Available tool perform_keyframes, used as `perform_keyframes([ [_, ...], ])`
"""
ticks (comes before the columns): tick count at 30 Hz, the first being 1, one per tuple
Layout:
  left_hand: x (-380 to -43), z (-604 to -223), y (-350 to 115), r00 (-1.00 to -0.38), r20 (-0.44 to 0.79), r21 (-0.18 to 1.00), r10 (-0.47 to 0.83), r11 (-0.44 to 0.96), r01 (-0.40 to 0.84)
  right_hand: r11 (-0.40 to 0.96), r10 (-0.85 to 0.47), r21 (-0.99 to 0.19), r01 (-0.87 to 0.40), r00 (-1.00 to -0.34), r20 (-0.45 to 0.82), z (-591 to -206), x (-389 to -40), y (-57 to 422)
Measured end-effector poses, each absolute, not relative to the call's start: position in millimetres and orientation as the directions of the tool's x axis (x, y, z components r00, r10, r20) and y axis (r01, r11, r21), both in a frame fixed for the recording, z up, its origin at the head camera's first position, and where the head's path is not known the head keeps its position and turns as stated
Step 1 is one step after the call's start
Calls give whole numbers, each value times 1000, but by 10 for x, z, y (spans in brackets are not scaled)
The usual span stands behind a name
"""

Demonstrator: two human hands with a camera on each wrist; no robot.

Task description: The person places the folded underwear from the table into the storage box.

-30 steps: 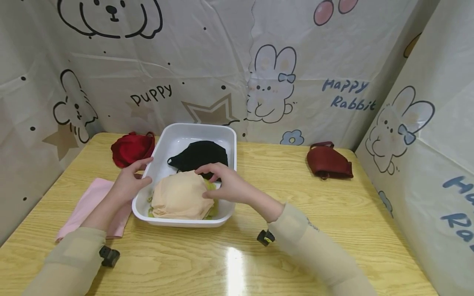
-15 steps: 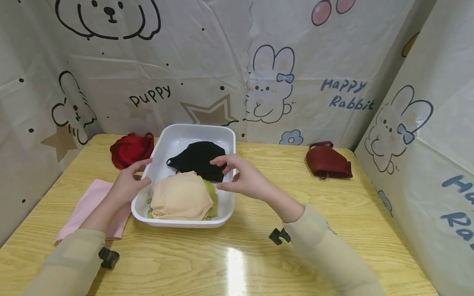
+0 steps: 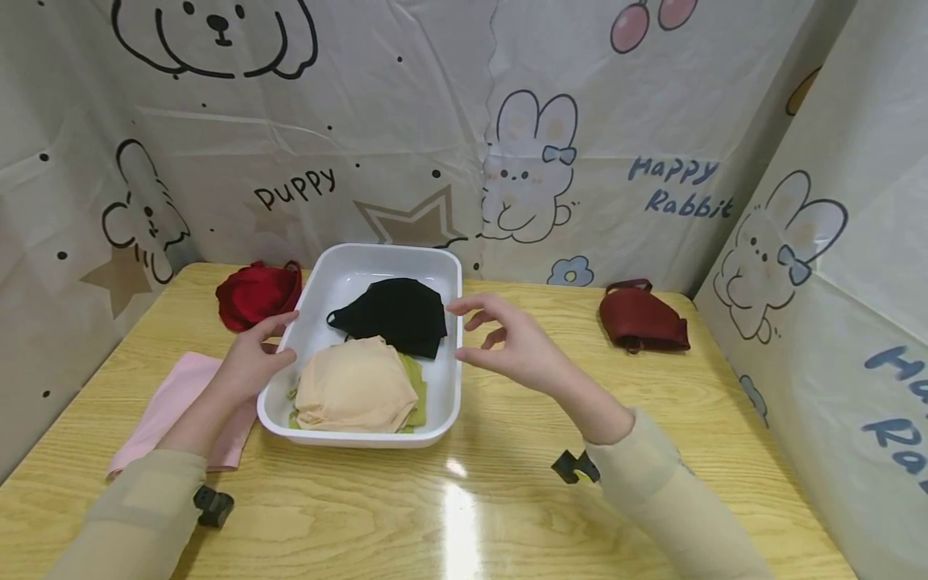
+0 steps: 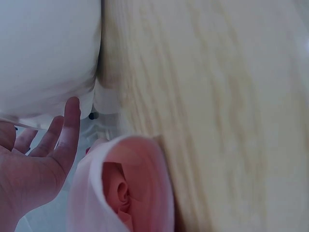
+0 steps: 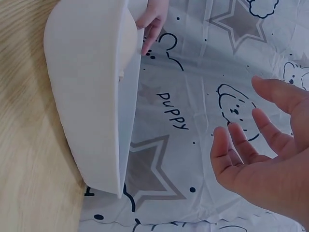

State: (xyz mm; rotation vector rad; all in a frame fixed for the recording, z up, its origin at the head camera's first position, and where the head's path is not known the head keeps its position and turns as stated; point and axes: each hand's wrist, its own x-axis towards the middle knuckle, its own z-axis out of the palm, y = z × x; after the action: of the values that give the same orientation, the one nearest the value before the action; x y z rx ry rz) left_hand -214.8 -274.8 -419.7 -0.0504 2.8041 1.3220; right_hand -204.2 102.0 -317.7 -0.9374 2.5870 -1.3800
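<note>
Left hand (image 3: 252,358), fingers parted, is at 9 o'clock on the white tray (image 3: 362,440), right hand (image 3: 518,346) wide at 3, beige cloth (image 3: 355,387) inside at 6, black cloth (image 3: 399,316) at 1!

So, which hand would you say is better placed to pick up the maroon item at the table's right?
Probably the right hand: it holds nothing and is nearer the maroon item, while the left hand is at the white tray's left rim.

A red garment (image 3: 257,298) lies far left, a maroon garment (image 3: 641,316) far right, pink cloth (image 3: 172,395) near left; printed curtain (image 3: 406,121) behind.
</note>
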Motion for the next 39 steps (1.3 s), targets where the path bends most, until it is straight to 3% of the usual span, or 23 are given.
perform_keyframes([
  [21,-2138,-4200,-2738,-999,-37,772,-13,635,-37,373,-410,-792,-483,-852,327,-2993,-1952,1392],
  [39,-2136,-4179,-2734,-999,-35,776,-5,630,-30,315,-301,-761,-567,-820,486,-2959,-1984,1764],
])
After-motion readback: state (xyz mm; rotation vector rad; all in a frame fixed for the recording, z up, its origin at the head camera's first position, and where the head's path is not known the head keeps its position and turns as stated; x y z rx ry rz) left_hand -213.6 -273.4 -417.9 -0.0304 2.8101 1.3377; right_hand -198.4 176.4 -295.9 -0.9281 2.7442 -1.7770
